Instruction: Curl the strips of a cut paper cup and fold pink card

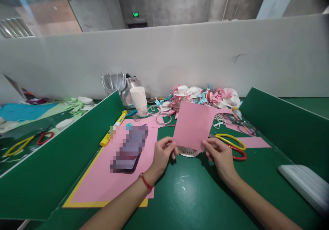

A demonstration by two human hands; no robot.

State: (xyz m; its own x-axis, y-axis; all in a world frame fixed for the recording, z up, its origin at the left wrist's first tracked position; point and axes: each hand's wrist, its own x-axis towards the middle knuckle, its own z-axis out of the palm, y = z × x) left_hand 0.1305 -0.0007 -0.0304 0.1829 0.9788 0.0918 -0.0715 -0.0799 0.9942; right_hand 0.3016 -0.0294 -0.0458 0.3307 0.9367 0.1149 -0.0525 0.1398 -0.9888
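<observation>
A pink sheet of paper [193, 124] is held up above the green table [195, 192]. My left hand [162, 153] pinches its lower left corner and my right hand [219, 154] pinches its lower right edge. Just behind the sheet's bottom edge lies a white pleated paper piece [187, 151]. Yellow and red scissors [232, 145] lie right of my right hand. A red cord circles my left wrist.
A stack of pink and yellow paper [102, 185] with a blurred dark item [130, 149] lies at left. Glue stick [113, 129], white paper cups [139, 99], a silver bag [118, 84] and paper crafts [205, 96] sit behind. Green dividers [64, 161] flank the space; a white object [305, 183] sits right.
</observation>
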